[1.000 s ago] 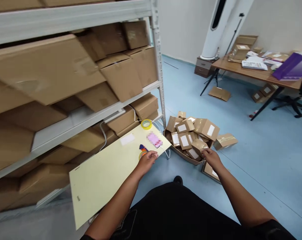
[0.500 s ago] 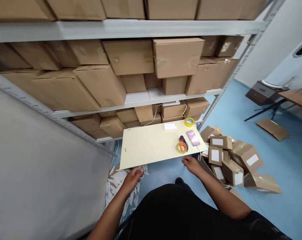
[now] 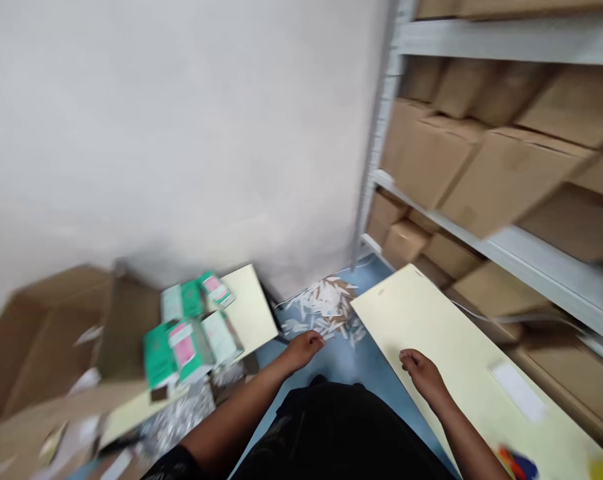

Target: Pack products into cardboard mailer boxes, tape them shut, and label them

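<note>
My left hand (image 3: pixel 305 350) hangs in the air with its fingers curled together; nothing shows in it. Below and beyond it, white paper scraps (image 3: pixel 326 307) lie scattered on the floor. Over the near edge of a pale yellow table (image 3: pixel 421 313), my right hand (image 3: pixel 424 375) also has its fingers curled in, and I see nothing in them. A white flat box (image 3: pixel 518 391) lies on that table, to the right of this hand. Closer to me on the table is a blurred orange and blue item (image 3: pixel 518 463) whose kind I cannot make out.
At left, green and white boxes (image 3: pixel 194 347) sit on another pale table (image 3: pixel 254 310). Beside it stands a large open carton (image 3: pixel 56 347), with clear plastic wrap (image 3: pixel 174 417) nearby. A metal shelf (image 3: pixel 511 243) full of cardboard boxes (image 3: pixel 526 173) rises at right, against a white wall (image 3: pixel 206 133).
My view has swung left, bringing the wall, the second table and the green boxes into sight. My right hand now shows over the table's edge. Neither hand has visibly picked anything up.
</note>
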Demonstrator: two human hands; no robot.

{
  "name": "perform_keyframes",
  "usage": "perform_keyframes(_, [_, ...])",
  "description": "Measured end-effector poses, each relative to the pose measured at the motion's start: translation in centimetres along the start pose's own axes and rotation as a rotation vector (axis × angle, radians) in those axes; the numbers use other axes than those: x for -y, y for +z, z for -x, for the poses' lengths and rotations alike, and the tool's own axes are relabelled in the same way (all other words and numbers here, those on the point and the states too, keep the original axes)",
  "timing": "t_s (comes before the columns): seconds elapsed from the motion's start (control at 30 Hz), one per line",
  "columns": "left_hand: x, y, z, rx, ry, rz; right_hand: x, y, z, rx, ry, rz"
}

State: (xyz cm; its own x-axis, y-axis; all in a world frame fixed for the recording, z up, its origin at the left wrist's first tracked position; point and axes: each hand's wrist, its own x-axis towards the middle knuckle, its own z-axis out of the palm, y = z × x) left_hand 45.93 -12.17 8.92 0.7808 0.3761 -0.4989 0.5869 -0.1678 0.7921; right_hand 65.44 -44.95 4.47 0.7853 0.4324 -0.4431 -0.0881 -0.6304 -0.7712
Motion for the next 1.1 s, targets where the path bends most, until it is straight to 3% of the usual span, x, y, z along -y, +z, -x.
perform_keyframes(0.17, [2.9, -0.2, 4.2, -0.262, -0.127, 0.093, 2.7, 1.8, -7.4, 0.252, -0.117, 0.147])
perform_keyframes(0.33, [6.3, -1.0, 8.7, -0.486, -0.207, 0.263, 7.6, 6.4, -10.3, 0.42, -0.261, 0.261])
perform_keyframes(0.47, [9.5, -3.1, 11.9, -0.613, -0.197, 0.298, 11.6, 11.0, -9.6, 0.47, -0.355, 0.316])
perform_keyframes(0.63, [14.2, -8.0, 15.5, -0.753, -0.208, 0.26, 15.4, 17.1, -6.8, 0.47, -0.447, 0.396])
perform_keyframes(0.8, [17.9, -13.8, 18.5, -0.938, -0.158, -0.1, 19.0, 24.5, -3.1, 0.478, -0.486, 0.461])
perform_keyframes(0.87, [18.6, -15.9, 18.6, -0.957, -0.123, -0.255, 20.6, 27.5, -1.7, 0.494, -0.504, 0.488])
perform_keyframes(0.97, [18.4, -18.4, 16.9, -0.87, -0.117, -0.404, 22.7, 30.8, -0.2, 0.535, -0.539, 0.493])
perform_keyframes(1.1, [17.4, -19.9, 13.3, -0.713, -0.232, -0.53, 24.5, 32.4, 0.1, 0.568, -0.555, 0.529])
